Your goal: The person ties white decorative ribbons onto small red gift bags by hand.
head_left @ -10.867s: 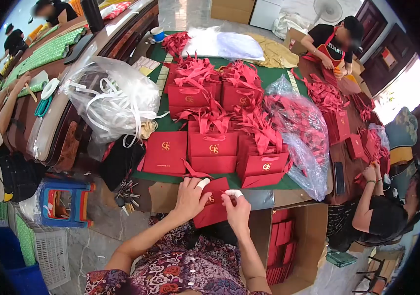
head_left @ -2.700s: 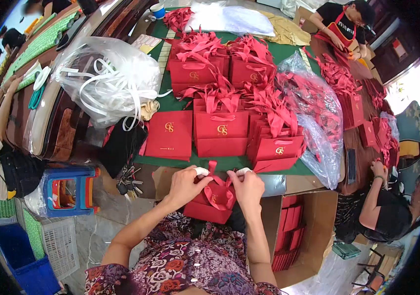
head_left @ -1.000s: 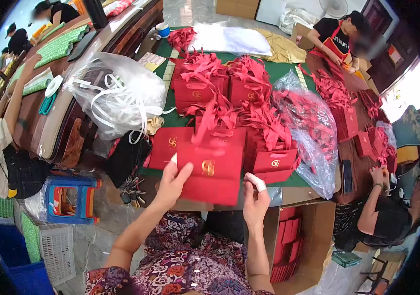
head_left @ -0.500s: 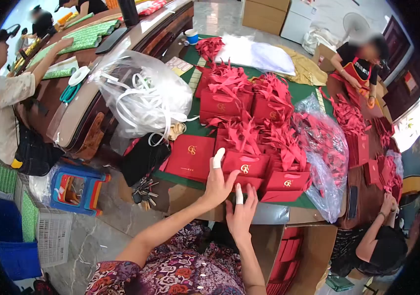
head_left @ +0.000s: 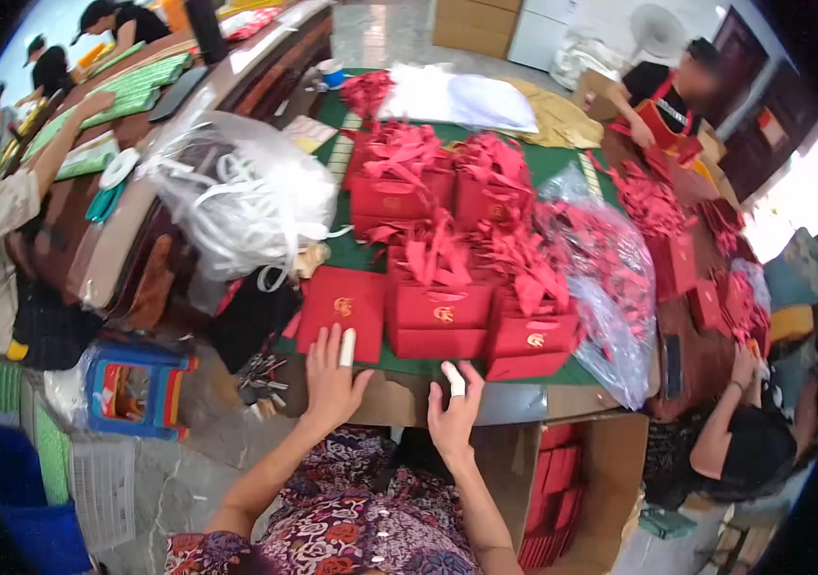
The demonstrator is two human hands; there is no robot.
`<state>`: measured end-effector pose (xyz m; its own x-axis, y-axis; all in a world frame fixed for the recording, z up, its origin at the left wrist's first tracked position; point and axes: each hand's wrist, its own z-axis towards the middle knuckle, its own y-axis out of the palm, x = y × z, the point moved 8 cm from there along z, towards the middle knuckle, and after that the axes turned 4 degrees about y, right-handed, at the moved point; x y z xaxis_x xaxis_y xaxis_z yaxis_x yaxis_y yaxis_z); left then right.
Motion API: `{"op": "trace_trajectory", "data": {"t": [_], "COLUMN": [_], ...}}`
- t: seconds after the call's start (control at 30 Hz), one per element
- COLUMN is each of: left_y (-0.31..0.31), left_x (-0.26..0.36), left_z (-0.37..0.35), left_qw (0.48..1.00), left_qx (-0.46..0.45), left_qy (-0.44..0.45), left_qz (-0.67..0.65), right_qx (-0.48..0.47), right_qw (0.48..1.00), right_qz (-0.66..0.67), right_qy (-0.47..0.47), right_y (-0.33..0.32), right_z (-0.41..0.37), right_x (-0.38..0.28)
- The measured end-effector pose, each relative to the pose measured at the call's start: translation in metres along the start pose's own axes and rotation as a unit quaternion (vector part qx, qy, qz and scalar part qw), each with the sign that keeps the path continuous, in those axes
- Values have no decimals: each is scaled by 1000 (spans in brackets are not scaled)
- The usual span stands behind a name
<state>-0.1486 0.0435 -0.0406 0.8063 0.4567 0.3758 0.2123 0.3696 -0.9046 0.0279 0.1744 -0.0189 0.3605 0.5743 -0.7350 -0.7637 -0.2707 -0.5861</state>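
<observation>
My left hand [head_left: 332,385] lies open, its fingertips on the lower edge of a flat red paper bag [head_left: 342,305] with a gold logo. A white cover wraps one of its fingers. My right hand [head_left: 455,412] is at the table's front edge, holding nothing, fingers apart and slightly bent, with a white cover on one finger. Just beyond it stand rows of red gift bags [head_left: 437,316] with red ribbons [head_left: 436,259] bunched on top. A further bag stack [head_left: 531,343] is to the right.
A clear plastic bag of white ribbon [head_left: 246,192] lies left; a plastic bag of red ribbons [head_left: 610,278] lies right. Keys [head_left: 260,379] hang near the front edge. Below is a cardboard box [head_left: 600,489] with red bags. Other people work at both sides.
My left hand has moved left and down, from the standing bags to the flat bag. My right hand has drawn back slightly from the bags. The whole view has shifted.
</observation>
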Motion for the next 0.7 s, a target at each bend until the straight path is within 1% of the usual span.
{"op": "trace_trajectory", "data": {"t": [0.07, 0.13, 0.17, 0.23, 0.3, 0.37, 0.43, 0.47, 0.53, 0.6, 0.67, 0.7], "left_y": [-4, -4, -4, -3, -7, -8, -9, -8, -9, -11, -18, -32], "left_x": [7, 12, 18, 23, 31, 37, 41, 42, 44, 40, 37, 41], "left_z": [-12, -26, -33, -49, -59, -68, -75, -77, -80, -83, -75, -65], "left_qw": [1000, 999, 999, 999, 998, 997, 996, 995, 995, 996, 995, 995], "left_qx": [3, -8, -11, -34, -50, -65, -77, -90, -87, -81, -44, 13], "left_qy": [0, -7, 5, -5, 3, 8, 10, 8, 14, 6, 27, 37], "left_qz": [-23, -30, -39, -40, -45, -49, -50, -50, -48, -38, -90, -96], "right_qx": [69, 129, 163, 212, 225, 229, 248, 247, 199, 208, 211, 207], "right_qw": [997, 987, 983, 973, 967, 963, 948, 948, 944, 940, 943, 945], "right_qz": [25, 36, 22, -17, -74, -96, -183, -182, -244, -255, -246, -236], "right_qy": [24, 88, 86, 85, 98, 106, 84, 83, 98, 96, 81, 86], "right_y": [-23, -44, -60, -91, -114, -132, -147, -151, -147, -148, -149, -150], "right_z": [-10, -23, -22, -15, -5, 11, 29, 34, 46, 51, 50, 49], "right_x": [10, 36, 42, 53, 83, 110, 121, 129, 143, 143, 148, 147]}}
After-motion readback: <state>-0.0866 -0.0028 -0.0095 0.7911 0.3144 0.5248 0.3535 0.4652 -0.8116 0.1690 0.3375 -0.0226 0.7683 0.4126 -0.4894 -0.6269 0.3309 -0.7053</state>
